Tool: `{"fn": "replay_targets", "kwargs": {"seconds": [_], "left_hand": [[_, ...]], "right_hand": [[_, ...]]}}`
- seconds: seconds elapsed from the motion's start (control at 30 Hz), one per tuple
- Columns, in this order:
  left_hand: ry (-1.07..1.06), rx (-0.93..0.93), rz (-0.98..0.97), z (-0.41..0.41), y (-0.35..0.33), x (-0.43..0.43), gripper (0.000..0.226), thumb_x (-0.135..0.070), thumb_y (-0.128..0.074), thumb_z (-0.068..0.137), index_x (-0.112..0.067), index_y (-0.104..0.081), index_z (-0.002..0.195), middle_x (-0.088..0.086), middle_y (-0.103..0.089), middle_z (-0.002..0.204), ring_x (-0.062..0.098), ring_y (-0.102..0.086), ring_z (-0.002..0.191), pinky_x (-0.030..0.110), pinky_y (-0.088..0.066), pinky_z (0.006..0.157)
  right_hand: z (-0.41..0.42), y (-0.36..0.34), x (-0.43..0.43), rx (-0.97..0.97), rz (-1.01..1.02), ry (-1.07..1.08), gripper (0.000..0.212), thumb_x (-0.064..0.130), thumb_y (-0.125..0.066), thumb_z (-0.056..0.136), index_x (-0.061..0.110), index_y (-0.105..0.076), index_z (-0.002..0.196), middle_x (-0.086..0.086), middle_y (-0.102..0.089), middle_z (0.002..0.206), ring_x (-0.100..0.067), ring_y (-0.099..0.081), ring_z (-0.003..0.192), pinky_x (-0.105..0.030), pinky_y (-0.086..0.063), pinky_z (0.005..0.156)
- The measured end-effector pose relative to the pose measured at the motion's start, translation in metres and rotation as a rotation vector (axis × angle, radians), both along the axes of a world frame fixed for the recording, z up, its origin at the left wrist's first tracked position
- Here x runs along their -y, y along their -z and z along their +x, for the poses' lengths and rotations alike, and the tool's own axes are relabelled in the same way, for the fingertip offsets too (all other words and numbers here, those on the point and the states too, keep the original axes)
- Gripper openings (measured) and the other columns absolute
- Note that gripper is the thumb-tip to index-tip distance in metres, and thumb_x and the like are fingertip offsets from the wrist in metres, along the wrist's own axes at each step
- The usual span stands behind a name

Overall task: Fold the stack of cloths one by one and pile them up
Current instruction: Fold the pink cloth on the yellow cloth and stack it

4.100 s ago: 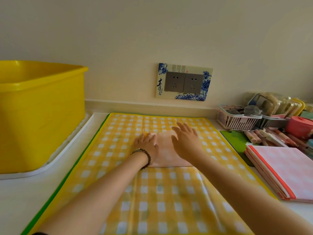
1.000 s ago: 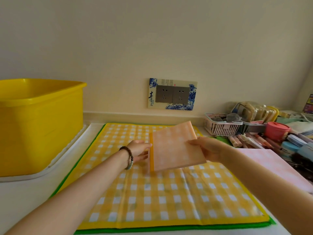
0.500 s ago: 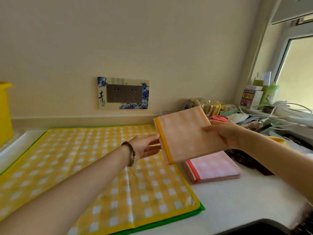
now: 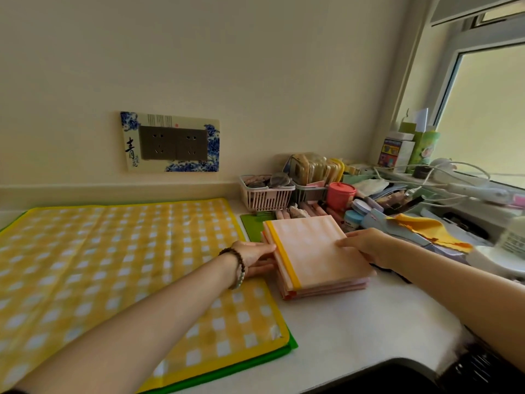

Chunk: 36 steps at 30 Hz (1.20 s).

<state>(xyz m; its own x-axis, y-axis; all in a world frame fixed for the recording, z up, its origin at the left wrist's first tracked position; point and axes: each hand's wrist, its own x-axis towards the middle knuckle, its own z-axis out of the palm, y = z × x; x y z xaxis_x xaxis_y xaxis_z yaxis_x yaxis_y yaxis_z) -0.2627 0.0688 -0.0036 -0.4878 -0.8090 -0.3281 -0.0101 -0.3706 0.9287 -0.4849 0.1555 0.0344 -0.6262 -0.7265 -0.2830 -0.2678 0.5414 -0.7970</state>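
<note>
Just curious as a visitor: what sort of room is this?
Likely a home counter beside a window: wall socket, pink basket of odds and ends, small cartons in the corner.

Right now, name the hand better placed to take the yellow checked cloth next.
Probably left. The left hand sits beside the folded pile, its wrist over the yellow checked cloth; the right hand is beyond the pile, farther away.
</note>
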Motion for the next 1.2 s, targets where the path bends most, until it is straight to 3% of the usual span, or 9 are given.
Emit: {"fn": "replay_targets", "kwargs": {"seconds": [0.1,0.2,0.47,0.6,0.73,0.87,1.03,1.13,1.2], "left_hand": [[-0.010,0.011,0.019,0.000,0.007,0.001,0.007,-0.007,-0.067,0.085,-0.004,-0.062,0.088,0.009,-0.065,0.080,0.015,-0.062,0.065,0.020,-0.054,0.044],[-0.009,0.005,0.013,-0.001,0.010,0.002,0.007,-0.007,-0.066,0.085,-0.005,-0.062,0.089,0.008,-0.065,0.080,0.016,-0.062,0.067,0.020,-0.054,0.046],[0.012,0.019,-0.012,-0.002,0.013,0.004,0.007,-0.009,-0.067,0.085,-0.007,-0.060,0.084,0.008,-0.066,0.078,0.007,-0.064,0.046,0.019,-0.054,0.047],[0.017,0.011,-0.041,0.004,0.011,0.001,0.018,-0.014,-0.070,0.083,-0.005,-0.062,0.096,0.008,-0.067,0.083,0.013,-0.066,0.066,0.019,-0.055,0.051],[0.023,0.042,-0.107,0.026,0.006,0.000,0.022,-0.020,-0.070,0.082,-0.008,-0.061,0.098,0.006,-0.067,0.092,0.015,-0.065,0.071,0.021,-0.057,0.054],[0.060,0.104,-0.235,0.067,0.002,0.000,0.030,-0.030,-0.071,0.081,-0.016,-0.061,0.106,0.004,-0.067,0.103,0.013,-0.065,0.074,0.023,-0.056,0.057],[0.075,0.279,-0.470,0.137,0.001,0.005,0.030,-0.039,-0.067,0.081,-0.024,-0.060,0.107,-0.003,-0.065,0.103,0.009,-0.065,0.086,0.023,-0.052,0.063],[0.095,0.372,-0.625,0.177,0.004,0.006,0.032,-0.039,-0.064,0.084,-0.026,-0.057,0.112,-0.011,-0.061,0.103,0.005,-0.060,0.099,0.016,-0.049,0.072],[0.115,0.437,-0.686,0.200,0.008,0.005,0.035,-0.042,-0.065,0.081,-0.029,-0.055,0.113,-0.013,-0.060,0.107,0.004,-0.057,0.105,0.012,-0.046,0.075]], "right_hand": [[-0.001,0.005,0.001,-0.030,0.004,-0.005,0.046,0.020,-0.074,0.079,0.012,-0.061,0.123,-0.011,-0.060,0.121,-0.028,-0.057,0.110,-0.037,-0.046,0.100],[-0.002,0.005,0.004,-0.066,0.011,-0.016,0.045,0.021,-0.071,0.082,0.011,-0.060,0.125,-0.010,-0.058,0.123,-0.027,-0.056,0.112,-0.034,-0.045,0.099],[-0.003,0.009,0.006,-0.117,0.013,-0.031,0.047,0.024,-0.068,0.085,0.013,-0.057,0.129,-0.009,-0.056,0.127,-0.025,-0.053,0.112,-0.032,-0.042,0.098],[0.000,0.006,0.002,-0.088,0.007,-0.031,0.047,0.025,-0.068,0.085,0.012,-0.056,0.129,-0.009,-0.055,0.128,-0.027,-0.052,0.115,-0.032,-0.043,0.095],[0.005,-0.001,-0.003,-0.211,-0.018,-0.068,0.049,0.029,-0.066,0.086,0.010,-0.055,0.130,-0.008,-0.056,0.120,-0.022,-0.054,0.100,-0.028,-0.044,0.082],[0.024,-0.021,-0.005,-0.531,-0.133,-0.166,0.048,0.027,-0.063,0.088,0.006,-0.053,0.130,-0.011,-0.055,0.131,-0.027,-0.052,0.117,-0.031,-0.041,0.096],[0.078,-0.047,0.000,-0.442,-0.271,-0.338,0.045,0.018,-0.063,0.086,0.008,-0.053,0.128,-0.011,-0.056,0.130,-0.027,-0.055,0.117,-0.040,-0.047,0.099],[0.123,-0.041,0.001,-0.412,-0.290,-0.399,0.047,0.029,-0.064,0.086,0.017,-0.052,0.130,-0.005,-0.055,0.132,-0.020,-0.054,0.118,-0.031,-0.046,0.097],[0.153,-0.028,0.000,-0.482,-0.255,-0.480,0.045,0.036,-0.060,0.089,0.024,-0.050,0.131,0.005,-0.050,0.132,-0.014,-0.048,0.121,-0.011,-0.032,0.092]]}}
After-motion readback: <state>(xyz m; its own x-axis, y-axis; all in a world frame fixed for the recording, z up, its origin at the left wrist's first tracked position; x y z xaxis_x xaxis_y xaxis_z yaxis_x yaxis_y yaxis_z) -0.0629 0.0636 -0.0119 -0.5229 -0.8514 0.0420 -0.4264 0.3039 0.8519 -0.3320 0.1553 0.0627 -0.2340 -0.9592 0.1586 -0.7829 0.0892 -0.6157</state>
